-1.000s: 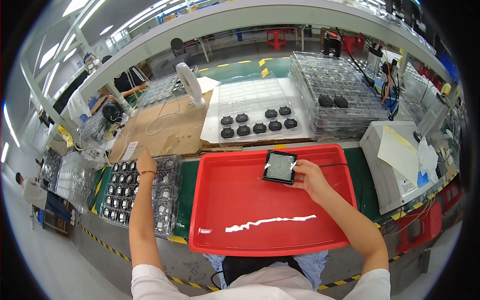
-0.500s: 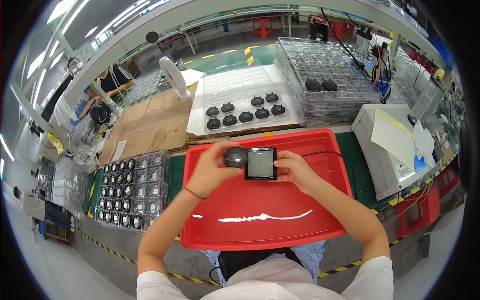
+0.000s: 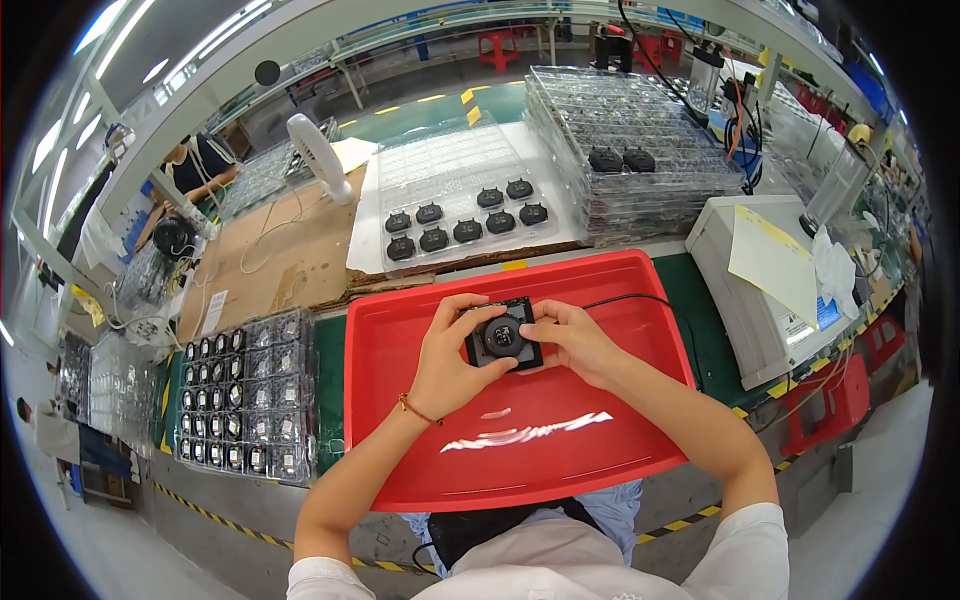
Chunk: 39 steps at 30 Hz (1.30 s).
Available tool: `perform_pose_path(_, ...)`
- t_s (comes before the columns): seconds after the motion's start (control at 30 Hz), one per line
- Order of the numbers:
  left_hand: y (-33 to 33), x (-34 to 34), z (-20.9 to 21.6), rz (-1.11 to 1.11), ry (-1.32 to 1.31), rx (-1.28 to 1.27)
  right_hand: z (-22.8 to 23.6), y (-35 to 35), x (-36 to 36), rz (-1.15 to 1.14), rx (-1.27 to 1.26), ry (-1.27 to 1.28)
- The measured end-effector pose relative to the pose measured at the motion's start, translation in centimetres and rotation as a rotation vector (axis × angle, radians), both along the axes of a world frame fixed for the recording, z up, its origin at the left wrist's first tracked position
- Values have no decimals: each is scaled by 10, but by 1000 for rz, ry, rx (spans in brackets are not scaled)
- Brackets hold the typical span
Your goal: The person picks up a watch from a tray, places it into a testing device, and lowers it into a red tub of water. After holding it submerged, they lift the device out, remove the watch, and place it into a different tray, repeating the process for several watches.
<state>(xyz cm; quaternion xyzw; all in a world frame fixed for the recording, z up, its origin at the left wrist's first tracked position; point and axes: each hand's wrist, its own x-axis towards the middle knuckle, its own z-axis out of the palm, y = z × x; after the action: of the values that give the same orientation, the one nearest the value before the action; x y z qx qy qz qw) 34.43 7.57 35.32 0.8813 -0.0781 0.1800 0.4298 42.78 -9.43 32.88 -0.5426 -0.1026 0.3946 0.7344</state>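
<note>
Over the red tray (image 3: 560,460), a round black device (image 3: 503,337) lies against the face of a square black-framed panel (image 3: 528,308). My left hand (image 3: 452,350) curls around the left side of the round device, fingers above and thumb below. With my right hand (image 3: 575,343) I grip the right edge of the panel, the fingertips reaching the device's rim. A black cable (image 3: 640,297) runs from behind my right hand over the tray's far rim. The device covers most of the panel's face.
A clear blister tray (image 3: 248,400) of black devices stands left of the red tray. Beyond it, another blister tray (image 3: 450,185) holds several black units. Stacked clear trays (image 3: 640,140), a white fan (image 3: 318,155) and a grey box (image 3: 740,300) stand around. A person (image 3: 200,165) sits far left.
My left hand has brought the round device rightward onto the panel, covering its grey face. My right hand's fingers now reach the device. The whole view has shifted slightly.
</note>
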Motion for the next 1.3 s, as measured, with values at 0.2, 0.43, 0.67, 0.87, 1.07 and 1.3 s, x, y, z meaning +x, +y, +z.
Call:
perform_pose_path(0.2, 4, 0, -3, -27, 12, -35, 3, 0, -1, 22, -31, 6)
perform_pose_path(0.43, 9, 7, -11, -177, 297, -759, 4, 1, -2, -40, -32, -161)
perform_pose_path(0.67, 16, 7, -15, -228, 483, -871, -4, -3, 3, 17, -84, -389)
perform_pose_path(0.87, 16, 7, -19, -197, 475, -729, -4, -3, 1, 54, -151, -312)
perform_pose_path(1.07, 17, 8, -28, -188, 477, -729, 1, -3, -1, 67, -156, -252)
perform_pose_path(1.3, 15, 9, -32, -171, 521, -786, 6, -3, 0, 74, -232, -217)
